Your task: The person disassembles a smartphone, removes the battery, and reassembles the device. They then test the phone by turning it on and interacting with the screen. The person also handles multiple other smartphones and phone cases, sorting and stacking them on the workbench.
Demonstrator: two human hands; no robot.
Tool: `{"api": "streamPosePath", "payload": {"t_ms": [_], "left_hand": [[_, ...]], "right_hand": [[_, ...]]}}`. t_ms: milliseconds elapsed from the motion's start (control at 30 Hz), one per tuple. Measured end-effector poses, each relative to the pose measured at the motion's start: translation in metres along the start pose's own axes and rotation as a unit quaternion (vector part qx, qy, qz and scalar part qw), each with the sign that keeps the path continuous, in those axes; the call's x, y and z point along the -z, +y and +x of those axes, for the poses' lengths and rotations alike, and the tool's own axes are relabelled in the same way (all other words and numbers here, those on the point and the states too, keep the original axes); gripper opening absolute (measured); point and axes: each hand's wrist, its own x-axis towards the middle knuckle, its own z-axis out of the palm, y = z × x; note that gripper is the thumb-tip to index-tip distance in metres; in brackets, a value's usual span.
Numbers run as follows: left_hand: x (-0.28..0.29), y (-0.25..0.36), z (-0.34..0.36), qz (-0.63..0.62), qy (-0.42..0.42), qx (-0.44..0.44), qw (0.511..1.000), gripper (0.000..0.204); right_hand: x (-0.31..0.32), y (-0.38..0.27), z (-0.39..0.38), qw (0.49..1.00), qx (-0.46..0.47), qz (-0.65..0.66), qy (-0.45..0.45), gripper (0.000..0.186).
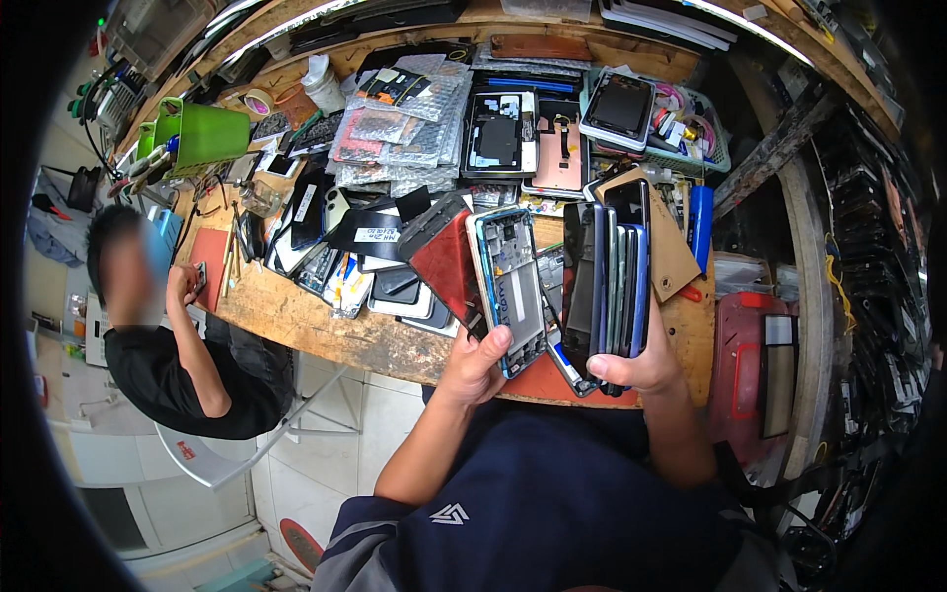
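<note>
My left hand grips an emptied phone frame by its lower edge, thumb over the front. Behind that frame fans out a dark red flat panel with a black end; whether my left fingers also hold it, I cannot tell. In my right hand is an upright stack of phone frames, dark and blue-edged, with the thumb pressed on the near end. Both hands are side by side over the bench's front edge, and their fingers are mostly hidden behind the frames.
On the wooden bench lie bubble-wrapped packets, loose phone parts, a brown board and a basket of small items. A green bin stands far left. Another person sits at the left; a red case stands right.
</note>
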Motion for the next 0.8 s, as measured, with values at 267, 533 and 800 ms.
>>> {"api": "streamPosePath", "payload": {"t_ms": [267, 533, 800], "left_hand": [[-0.011, -0.009, 0.003, 0.028, 0.017, 0.01, 0.999, 0.077], [-0.005, -0.007, -0.001, 0.094, 0.017, 0.015, 0.995, 0.076], [-0.005, -0.002, -0.003, 0.109, 0.0, 0.024, 0.994, 0.084]], "right_hand": [[-0.013, 0.013, -0.001, 0.996, 0.063, -0.061, -0.012, 0.132], [-0.022, 0.013, -0.004, 0.985, 0.099, -0.141, 0.006, 0.138], [-0.02, 0.011, -0.005, 0.97, 0.102, -0.221, 0.016, 0.139]]}}
